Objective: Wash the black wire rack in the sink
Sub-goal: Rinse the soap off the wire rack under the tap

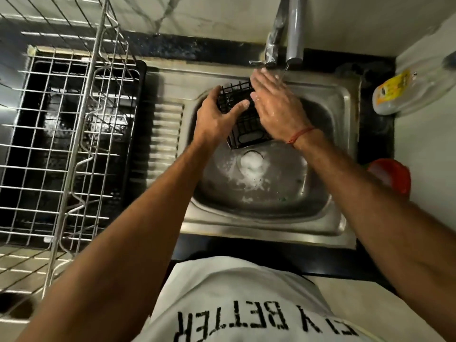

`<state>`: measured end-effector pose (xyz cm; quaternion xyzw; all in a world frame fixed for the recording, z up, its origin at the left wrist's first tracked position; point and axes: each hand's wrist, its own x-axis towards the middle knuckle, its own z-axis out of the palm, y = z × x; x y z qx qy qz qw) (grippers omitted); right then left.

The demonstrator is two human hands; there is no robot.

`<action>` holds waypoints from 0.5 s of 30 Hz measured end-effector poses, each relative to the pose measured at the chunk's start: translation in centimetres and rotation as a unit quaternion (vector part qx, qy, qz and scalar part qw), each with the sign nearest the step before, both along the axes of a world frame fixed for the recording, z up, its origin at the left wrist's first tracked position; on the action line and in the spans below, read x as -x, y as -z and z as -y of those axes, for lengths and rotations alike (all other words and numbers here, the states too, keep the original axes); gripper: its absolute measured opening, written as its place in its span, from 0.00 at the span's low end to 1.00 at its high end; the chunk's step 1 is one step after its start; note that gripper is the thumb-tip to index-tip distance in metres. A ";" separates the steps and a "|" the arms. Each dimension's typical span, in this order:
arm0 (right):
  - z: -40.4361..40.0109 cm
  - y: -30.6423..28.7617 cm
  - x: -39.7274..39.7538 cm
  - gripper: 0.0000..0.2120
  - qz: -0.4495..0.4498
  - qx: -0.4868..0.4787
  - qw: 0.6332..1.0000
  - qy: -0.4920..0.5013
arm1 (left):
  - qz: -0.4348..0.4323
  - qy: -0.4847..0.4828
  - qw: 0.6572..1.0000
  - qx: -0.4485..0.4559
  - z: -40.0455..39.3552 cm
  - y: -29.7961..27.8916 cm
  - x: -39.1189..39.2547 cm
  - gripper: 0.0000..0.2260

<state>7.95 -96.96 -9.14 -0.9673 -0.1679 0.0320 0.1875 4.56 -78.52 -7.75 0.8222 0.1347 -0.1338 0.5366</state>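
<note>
Over the sink (343,99) now, black wire rack (246,134) held up above the far-left part of the basin, tilted, near end dipping toward the drain (251,161). Left hand (217,117) grips it from the left side, thumb curled across the top wires, fingers wrapped round the far edge. Right hand (276,104) lies flat on the rack's right half, fingers straight & together, palm down, pressing on the wires; a red thread sits on that wrist. Water runs from the tap (294,33) at the sink's far edge, thin stream landing right by the right hand's fingertips. Foam around the drain, more suds across the basin floor. Left of the sink, past the ribbed drainboard, a silver dish rack (74,134) stands on a black tray. At the sink's far-right corner, a clear bottle (404,92) w/ yellow label lies on its side; something red (392,176) by the right edge, too blurred to ID.
</note>
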 end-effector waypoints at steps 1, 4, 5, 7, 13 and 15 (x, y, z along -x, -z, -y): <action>0.4 0.2 -0.4 0.27 -0.021 -0.026 0.999 0.016 | 0.006 -0.002 1.000 0.000 0.2 0.1 -0.1 0.38; 0.7 0.1 -0.8 0.26 -0.146 -0.267 0.942 0.145 | 0.014 -0.026 0.999 0.014 1.3 -0.2 -0.6 0.38; 0.8 -0.1 -0.9 0.26 -0.185 -0.363 0.895 0.183 | 0.005 -0.031 0.999 0.021 1.4 -0.2 -0.8 0.39; 1.7 -0.6 -0.8 0.23 -0.243 -0.472 0.815 0.234 | -0.024 -0.044 0.998 0.043 1.2 0.0 -1.0 0.36; 3.5 1.9 0.3 0.29 -0.294 -0.380 0.858 0.182 | -0.011 -0.123 0.990 0.073 0.4 2.2 1.7 0.32; 2.3 2.1 -0.2 0.30 -0.267 -0.338 0.894 0.125 | -0.015 -0.142 0.988 0.055 0.4 3.1 2.0 0.39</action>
